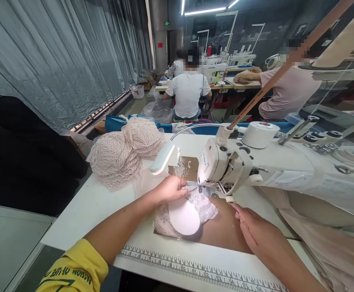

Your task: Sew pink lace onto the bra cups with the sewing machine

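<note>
One grip is pinched tight: L hand (171, 190) has hold of a lace-trimmed white cup (183, 219) on the desk (88, 213), nr the needle end of a sewing machine (218, 160). R hand (252, 227) is at a white tab (230, 199) below the machine; can't tell if that grip holds it. Lace stacks (116, 158) sit behind, L, w/ ruler (195, 269) along front edge.

Sewing machine (274, 156) there on the table's (86, 227) right, lace piece (206, 206) just before its head, stacked lace cups (116, 156) over at the far left, ruler (195, 266) along the near edge, a seated person (187, 95) behind, curtain (73, 48) off left.
</note>
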`<action>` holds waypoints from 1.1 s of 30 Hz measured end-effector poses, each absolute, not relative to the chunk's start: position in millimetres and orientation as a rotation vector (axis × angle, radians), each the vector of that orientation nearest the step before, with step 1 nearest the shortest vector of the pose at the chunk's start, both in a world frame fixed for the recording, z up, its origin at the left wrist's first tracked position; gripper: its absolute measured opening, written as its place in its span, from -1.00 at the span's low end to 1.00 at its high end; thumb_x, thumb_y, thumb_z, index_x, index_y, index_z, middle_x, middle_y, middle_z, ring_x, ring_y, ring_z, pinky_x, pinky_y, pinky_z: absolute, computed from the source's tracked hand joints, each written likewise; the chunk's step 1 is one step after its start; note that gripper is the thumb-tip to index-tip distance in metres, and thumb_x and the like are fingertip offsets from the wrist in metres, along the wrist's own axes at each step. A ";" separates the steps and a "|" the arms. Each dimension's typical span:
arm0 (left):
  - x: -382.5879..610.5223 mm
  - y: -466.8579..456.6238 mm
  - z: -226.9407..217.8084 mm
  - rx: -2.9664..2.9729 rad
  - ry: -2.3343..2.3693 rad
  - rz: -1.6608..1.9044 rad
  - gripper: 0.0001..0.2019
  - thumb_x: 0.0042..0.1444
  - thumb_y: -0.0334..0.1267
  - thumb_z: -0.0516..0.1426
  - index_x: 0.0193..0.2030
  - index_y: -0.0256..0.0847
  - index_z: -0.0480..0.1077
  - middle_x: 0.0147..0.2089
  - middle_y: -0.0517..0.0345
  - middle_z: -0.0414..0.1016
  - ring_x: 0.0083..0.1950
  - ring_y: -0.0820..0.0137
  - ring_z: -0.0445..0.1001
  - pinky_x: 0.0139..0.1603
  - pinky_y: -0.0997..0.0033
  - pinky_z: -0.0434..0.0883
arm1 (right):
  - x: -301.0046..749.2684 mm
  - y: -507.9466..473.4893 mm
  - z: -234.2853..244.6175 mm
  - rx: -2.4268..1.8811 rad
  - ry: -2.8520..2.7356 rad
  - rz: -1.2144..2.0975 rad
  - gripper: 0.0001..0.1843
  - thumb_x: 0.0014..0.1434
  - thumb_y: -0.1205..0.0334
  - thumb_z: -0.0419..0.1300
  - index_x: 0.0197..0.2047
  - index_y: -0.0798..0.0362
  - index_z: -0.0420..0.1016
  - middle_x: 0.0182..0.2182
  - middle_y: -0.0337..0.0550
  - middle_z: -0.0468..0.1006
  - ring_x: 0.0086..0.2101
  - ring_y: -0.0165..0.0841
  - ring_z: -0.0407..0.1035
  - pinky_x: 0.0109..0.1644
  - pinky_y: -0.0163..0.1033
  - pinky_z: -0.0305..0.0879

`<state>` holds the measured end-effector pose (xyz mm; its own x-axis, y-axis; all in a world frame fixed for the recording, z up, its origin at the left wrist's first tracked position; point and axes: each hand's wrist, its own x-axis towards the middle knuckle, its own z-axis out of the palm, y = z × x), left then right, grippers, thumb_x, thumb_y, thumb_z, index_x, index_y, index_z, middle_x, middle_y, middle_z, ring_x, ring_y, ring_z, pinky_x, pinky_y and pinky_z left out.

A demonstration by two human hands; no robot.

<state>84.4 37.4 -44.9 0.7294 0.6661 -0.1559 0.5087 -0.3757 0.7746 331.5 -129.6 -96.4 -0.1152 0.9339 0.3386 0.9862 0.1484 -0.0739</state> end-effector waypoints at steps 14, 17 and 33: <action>69.2 26.7 -59.9 1.628 0.655 0.253 -0.67 0.08 -0.05 0.19 -0.28 -0.36 0.51 -0.31 0.03 0.51 -0.30 0.41 0.44 -0.26 0.47 0.33 | 267.6 -119.0 -43.2 -1.731 -1.603 0.727 -0.52 0.27 -0.07 -0.06 0.14 -0.11 0.42 0.11 -0.17 0.45 0.13 -0.16 0.29 0.16 0.00 0.27; 63.3 26.2 -57.0 1.592 0.549 0.254 -0.68 0.05 -0.06 0.24 -0.31 -0.35 0.50 -0.30 0.06 0.47 -0.30 0.43 0.40 -0.25 0.48 0.31 | 259.6 -115.6 -46.8 -1.751 -1.507 0.702 -0.53 0.21 -0.09 0.03 0.11 -0.12 0.46 0.07 -0.12 0.48 0.10 -0.12 0.31 0.14 0.03 0.28; 73.9 12.2 -60.9 1.402 0.526 0.199 -0.71 0.05 -0.08 0.25 -0.26 -0.32 0.52 -0.43 0.18 0.44 -0.42 0.52 0.34 -0.38 0.53 0.29 | 244.9 -110.5 -50.2 -1.843 -1.161 0.725 -0.57 0.10 -0.09 0.16 -0.01 -0.14 0.52 -0.14 -0.19 0.60 -0.13 -0.21 0.49 0.03 -0.11 0.37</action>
<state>73.9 12.2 -60.9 0.8697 0.4353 -0.2327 0.1723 0.1739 0.9696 244.9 -110.5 -50.2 0.4090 0.9115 -0.0428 0.4387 -0.2375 -0.8667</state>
